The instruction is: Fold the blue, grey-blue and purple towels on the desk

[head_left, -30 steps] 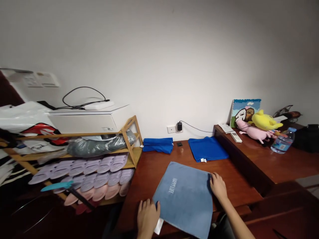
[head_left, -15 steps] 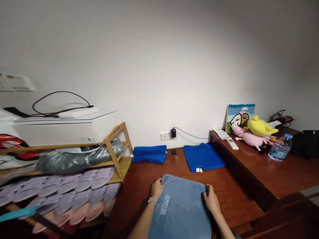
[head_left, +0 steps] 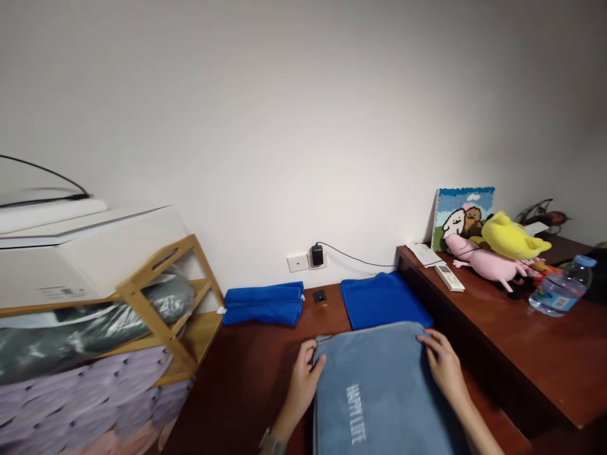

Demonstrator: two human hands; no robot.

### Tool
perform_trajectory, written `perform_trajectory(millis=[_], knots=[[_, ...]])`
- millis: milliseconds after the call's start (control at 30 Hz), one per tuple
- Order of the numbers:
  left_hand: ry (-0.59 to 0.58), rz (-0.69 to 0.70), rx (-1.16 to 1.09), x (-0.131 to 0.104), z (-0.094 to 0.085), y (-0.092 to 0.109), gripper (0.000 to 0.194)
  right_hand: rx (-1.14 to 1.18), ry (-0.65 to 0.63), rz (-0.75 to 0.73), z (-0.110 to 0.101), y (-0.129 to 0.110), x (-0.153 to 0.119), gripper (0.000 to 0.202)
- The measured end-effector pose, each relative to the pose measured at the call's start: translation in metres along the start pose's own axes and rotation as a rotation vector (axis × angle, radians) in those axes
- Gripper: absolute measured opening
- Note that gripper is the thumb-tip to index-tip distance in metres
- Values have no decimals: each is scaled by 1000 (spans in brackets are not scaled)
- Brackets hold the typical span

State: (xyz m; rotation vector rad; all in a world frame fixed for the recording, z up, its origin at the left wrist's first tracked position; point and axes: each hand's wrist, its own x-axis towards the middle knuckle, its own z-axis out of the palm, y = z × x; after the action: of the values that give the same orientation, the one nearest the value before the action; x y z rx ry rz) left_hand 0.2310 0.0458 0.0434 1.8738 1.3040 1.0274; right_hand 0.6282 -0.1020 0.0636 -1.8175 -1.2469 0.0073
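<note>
A grey-blue cloth (head_left: 384,392) with white "HAPPY LIFE" lettering spreads over the front of the brown desk, its lower part cut off by the frame. My left hand (head_left: 303,373) is at its upper left corner, fingers curled on the edge and thumb raised beside it. At the upper right corner, my right hand (head_left: 442,365) pinches the cloth's edge. Beyond it lie a folded blue cloth (head_left: 264,303) at the back left and a flat blue cloth (head_left: 385,300) at the back right, partly behind the grey-blue one.
A wooden rack (head_left: 164,297) with purple slippers and a white box (head_left: 118,253) stands left. On the raised right desk are a remote (head_left: 449,278), pink plush (head_left: 488,260), yellow plush (head_left: 509,235) and water bottle (head_left: 564,287). A charger (head_left: 317,254) is plugged into the wall.
The view has turned right and closer to the desk. Both hands and the grey-blue cloth have shifted right; the cloth's right corner has risen and now overlaps the flat blue cloth in view.
</note>
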Motion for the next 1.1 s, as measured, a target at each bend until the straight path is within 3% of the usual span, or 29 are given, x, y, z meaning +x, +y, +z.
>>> perform_trajectory(millis=[67, 167, 233, 267, 333, 433, 500, 567, 667, 767, 833, 900, 1000, 1100], knots=[[3, 54, -254, 59, 17, 38, 39, -66, 20, -69, -3, -11, 80, 50], [57, -68, -377, 147, 41, 93, 49, -194, 80, -112, 11, -36, 183, 47], [94, -113, -365, 176, 53, 107, 49, -280, 111, -138, 30, -47, 210, 46], [99, -116, -354, 178, 56, 104, 47, -312, 122, -162, 41, -48, 209, 46], [75, -59, -285, 157, 56, 76, 43, -342, 127, -231, 64, -40, 178, 47], [11, 179, 70, 83, 24, -1, 44, -315, 107, -275, 83, -11, 90, 44], [17, 213, 343, 23, -21, -61, 45, -266, 85, -210, 83, 9, 26, 42], [67, 180, 554, -33, -77, -116, 48, -200, 60, -121, 74, 23, -27, 44], [143, 109, 727, -98, -160, -170, 48, -89, 40, -4, 53, 31, -77, 44], [185, 86, 783, -135, -210, -178, 49, -19, 75, 51, 33, 21, -94, 35], [208, 65, 792, -143, -219, -165, 52, 9, 82, 57, 27, 7, -95, 32], [222, 48, 795, -144, -216, -148, 54, 24, 65, 58, 32, -10, -96, 34], [231, 47, 792, -143, -207, -132, 52, 84, -32, 19, 63, -49, -102, 35], [240, 52, 799, -146, -204, -128, 50, 199, -224, -114, 119, -109, -99, 33]])
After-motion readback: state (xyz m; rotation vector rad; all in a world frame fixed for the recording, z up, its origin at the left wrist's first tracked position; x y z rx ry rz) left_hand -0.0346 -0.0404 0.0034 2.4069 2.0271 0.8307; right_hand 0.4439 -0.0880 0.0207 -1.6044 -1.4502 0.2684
